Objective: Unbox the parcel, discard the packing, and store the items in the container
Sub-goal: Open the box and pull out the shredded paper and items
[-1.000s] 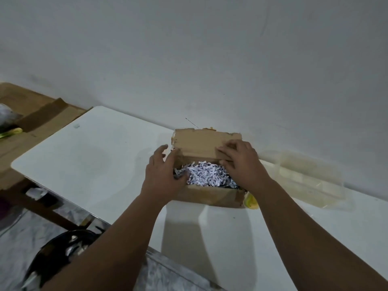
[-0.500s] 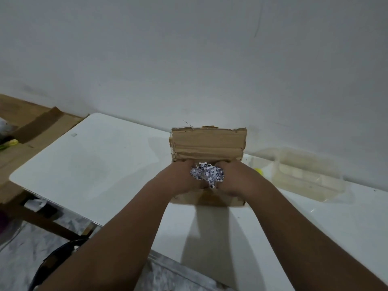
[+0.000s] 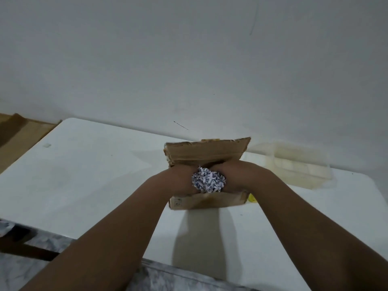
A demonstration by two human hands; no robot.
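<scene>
White table (image 3: 88, 177) against a bare wall: the opened cardboard box (image 3: 206, 201) is set mid-table, shredded-paper packing (image 3: 208, 182) is cupped between left hand (image 3: 182, 181) and right hand (image 3: 235, 178), fingers hidden, while the clear container (image 3: 294, 164) far right awaits items.

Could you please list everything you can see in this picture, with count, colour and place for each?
cardboard box: one, brown, flap up, on the table's middle.
shredded paper: one wad, white with dark print, pressed between both hands over the box.
plastic container: one, clear, on the table right of the box, by the wall.
yellow item: one, mostly hidden behind the box's right corner.
table: one, white, against the wall.
wooden surface: one, brown, far left.
left hand: one, in the box.
right hand: one, in the box.
</scene>
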